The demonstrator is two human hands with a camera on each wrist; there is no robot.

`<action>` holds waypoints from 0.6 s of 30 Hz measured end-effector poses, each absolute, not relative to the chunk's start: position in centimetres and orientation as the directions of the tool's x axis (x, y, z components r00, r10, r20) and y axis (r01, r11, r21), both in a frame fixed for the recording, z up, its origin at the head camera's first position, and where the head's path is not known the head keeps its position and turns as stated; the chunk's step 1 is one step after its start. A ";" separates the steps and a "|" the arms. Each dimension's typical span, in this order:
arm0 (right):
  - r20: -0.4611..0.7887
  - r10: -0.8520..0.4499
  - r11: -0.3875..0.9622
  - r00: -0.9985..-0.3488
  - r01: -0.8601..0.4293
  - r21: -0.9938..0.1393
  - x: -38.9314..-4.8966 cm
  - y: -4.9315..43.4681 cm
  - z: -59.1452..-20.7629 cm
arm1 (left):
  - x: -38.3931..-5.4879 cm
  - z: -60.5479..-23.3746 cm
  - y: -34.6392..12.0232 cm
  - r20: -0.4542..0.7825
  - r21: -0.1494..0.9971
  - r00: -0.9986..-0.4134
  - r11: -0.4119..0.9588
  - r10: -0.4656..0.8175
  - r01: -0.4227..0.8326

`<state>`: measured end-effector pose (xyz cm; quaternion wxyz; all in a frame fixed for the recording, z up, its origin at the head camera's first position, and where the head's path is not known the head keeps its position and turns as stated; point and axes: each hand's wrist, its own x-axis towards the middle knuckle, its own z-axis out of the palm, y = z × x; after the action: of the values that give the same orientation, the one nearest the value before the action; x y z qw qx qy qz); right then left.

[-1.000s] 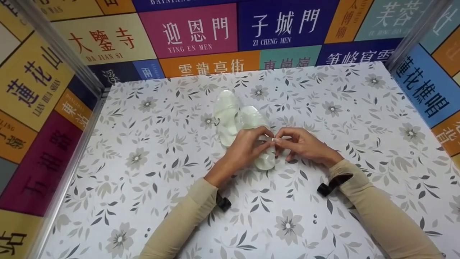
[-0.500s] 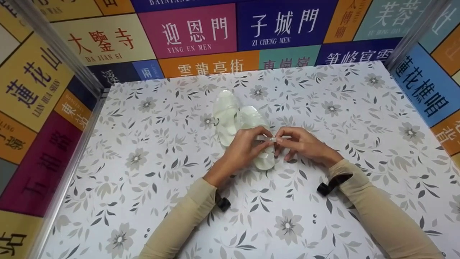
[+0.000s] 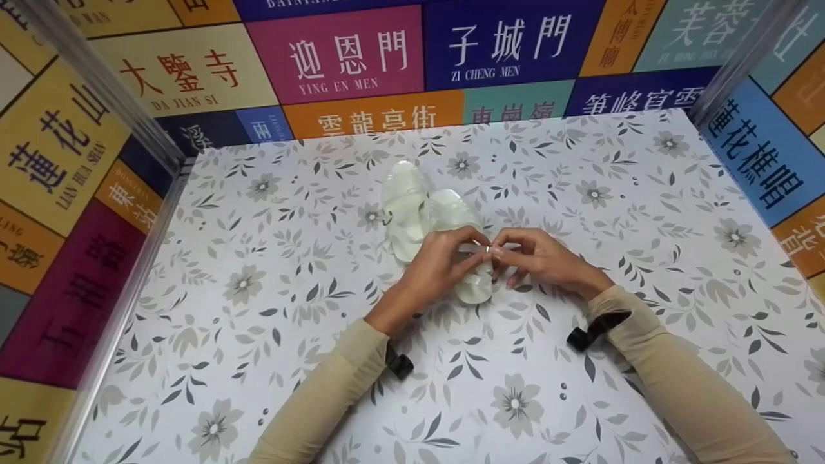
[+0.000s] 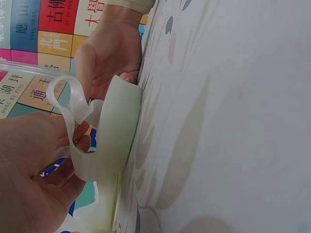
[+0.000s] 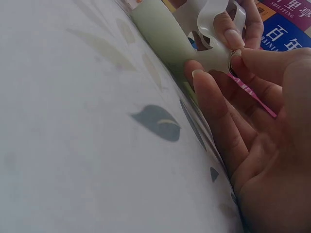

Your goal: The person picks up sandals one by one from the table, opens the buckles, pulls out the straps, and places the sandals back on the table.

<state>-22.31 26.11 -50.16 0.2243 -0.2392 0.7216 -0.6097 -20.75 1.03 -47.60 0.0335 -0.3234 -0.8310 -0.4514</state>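
A pale green translucent sandal (image 3: 475, 290) lies on the table under my hands. My left hand (image 3: 437, 258) pinches its thin strap (image 4: 73, 111) between thumb and fingers; the strap loops up from the sole in the left wrist view. Facing it, my right hand (image 3: 544, 261) pinches a small metal buckle (image 5: 232, 64) on the strap, seen edge-on in the right wrist view. The fingertips of both hands nearly meet. How the strap runs at the buckle is hidden by fingers. The matching sandal (image 3: 405, 193) lies just beyond to the left, with a small dark hook-shaped piece at its side.
A white floral cloth (image 3: 309, 361) covers the table. Printed panels (image 3: 341, 58) with Chinese place names rise along the back and both sides. Black wrist straps (image 3: 596, 328) sit around the sleeves.
The whitish strap piece at the fingertips pokes out to the right at half a second ago and now shows more on the left. Both hands stay nearly in place; the sandals lie still.
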 end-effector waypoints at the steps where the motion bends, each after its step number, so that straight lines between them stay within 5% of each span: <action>1: -0.029 -0.621 0.133 -0.783 -0.069 -0.989 -22.3 26.1 -50.1 | -20.8 -47.6 1.0 0.345 0.731 -0.790 0.382 0.507 0.565; 18: -0.039 -0.632 0.127 -0.774 -0.055 -0.990 -22.2 26.1 -50.1 | -20.7 -47.5 0.9 0.343 0.714 -0.795 0.410 0.501 0.567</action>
<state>-22.23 26.12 -50.09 0.2345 -0.2405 0.7132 -0.6152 -20.74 0.93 -47.52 0.0373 -0.3183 -0.8389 -0.4400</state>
